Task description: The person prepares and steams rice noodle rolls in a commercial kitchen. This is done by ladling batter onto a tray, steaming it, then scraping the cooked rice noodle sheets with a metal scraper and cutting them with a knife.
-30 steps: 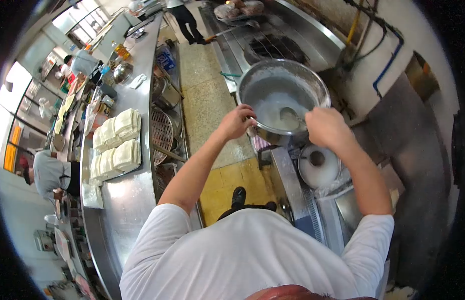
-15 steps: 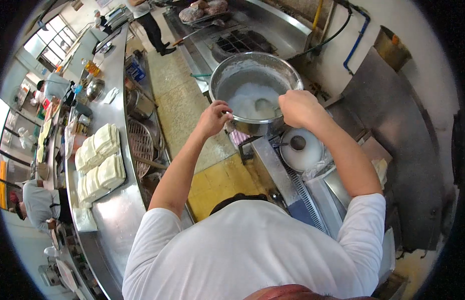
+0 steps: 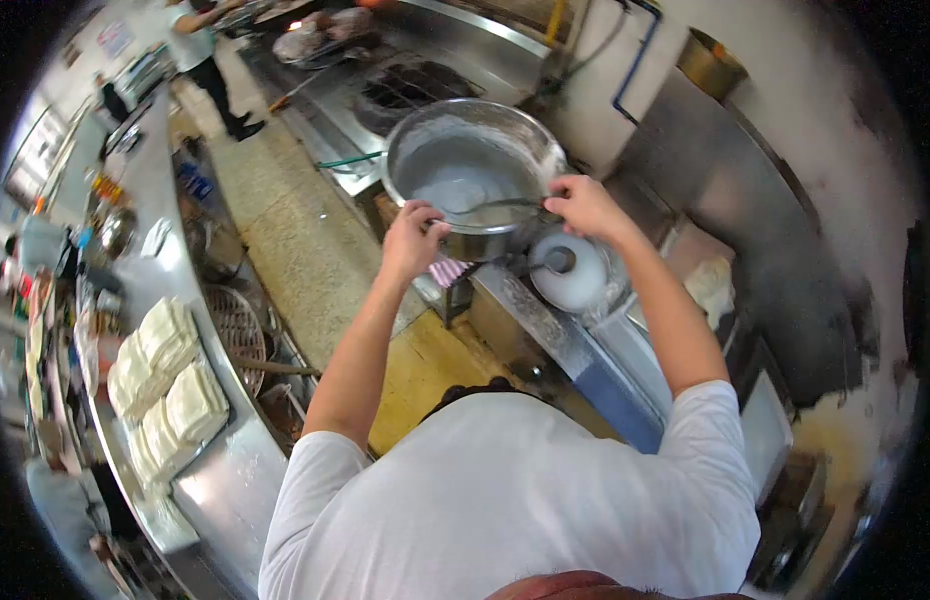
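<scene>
A large steel basin (image 3: 551, 150) holds a cloudy, whitish liquid, with white residue on its inner wall. My left hand (image 3: 413, 240) is closed on the near-left part of its rim, thumb and fingers pinching the edge. At the right of the rim, my right hand (image 3: 587, 208) is closed around the handle of a ladle (image 3: 497, 204), whose bowl end reaches into the basin over the liquid. Just below the right hand stands a round container (image 3: 575, 285) of white contents, with a dark scoop (image 3: 557, 261) in it.
Folded white sheets (image 3: 170, 400) lie stacked on the steel counter (image 3: 240, 480) at left. A stove (image 3: 385, 60) with a black grate is beyond the basin. A person (image 3: 205, 65) stands in the aisle. A wicker basket (image 3: 235, 330) sits under the counter.
The view has turned, so the surroundings sit further left. My right hand has drawn slightly outward, and the ladle now lies more sideways across the basin. My left hand stays on the rim.
</scene>
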### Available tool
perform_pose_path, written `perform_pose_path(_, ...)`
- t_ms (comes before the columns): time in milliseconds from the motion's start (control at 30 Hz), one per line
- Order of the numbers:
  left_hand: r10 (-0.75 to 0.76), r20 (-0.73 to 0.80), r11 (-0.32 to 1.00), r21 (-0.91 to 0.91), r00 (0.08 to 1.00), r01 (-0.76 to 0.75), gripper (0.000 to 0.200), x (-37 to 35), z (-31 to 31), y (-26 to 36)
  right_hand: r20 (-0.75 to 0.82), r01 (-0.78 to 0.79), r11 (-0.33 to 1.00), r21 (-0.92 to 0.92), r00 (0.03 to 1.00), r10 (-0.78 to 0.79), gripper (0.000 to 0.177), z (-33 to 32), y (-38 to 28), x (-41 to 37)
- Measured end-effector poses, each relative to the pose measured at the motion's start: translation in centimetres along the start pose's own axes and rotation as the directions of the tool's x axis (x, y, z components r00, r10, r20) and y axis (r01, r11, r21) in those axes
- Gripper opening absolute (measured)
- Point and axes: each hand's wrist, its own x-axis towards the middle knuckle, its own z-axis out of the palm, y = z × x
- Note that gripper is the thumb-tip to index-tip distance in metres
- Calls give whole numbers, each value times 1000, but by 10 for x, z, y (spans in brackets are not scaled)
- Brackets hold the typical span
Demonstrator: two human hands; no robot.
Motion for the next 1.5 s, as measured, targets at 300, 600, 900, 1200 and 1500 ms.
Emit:
perform_pose_path(300, 214, -73, 967, -126, 974, -222, 20, 4, 16, -27, -6, -98, 973, 210, 995, 102, 71, 54, 75, -133)
perform_pose_path(600, 154, -73, 922, -347, 985, -170, 27, -18, 31, -5, -129, -357, 798, 486, 874, 469, 61, 33, 188, -264)
perform_pose_path(900, 229, 335, 820, -573, 914, 5, 13, -163, 130, 62, -303, -340, 648, 681, 675, 673, 45, -17, 306, -367)
perform_pose_path(1200, 86, 628, 923, -342, 774, 175, 13, -232, 217, 142, -663, -562, 699, 443, 319, 677, 42, -116, 576, -470)
perform_pose_path(1500, 57, 683, 974, -196, 728, 109, 18, -261, 271, 192, -379, -960, 279, 35, 246, 892, 35, -131, 651, -500)
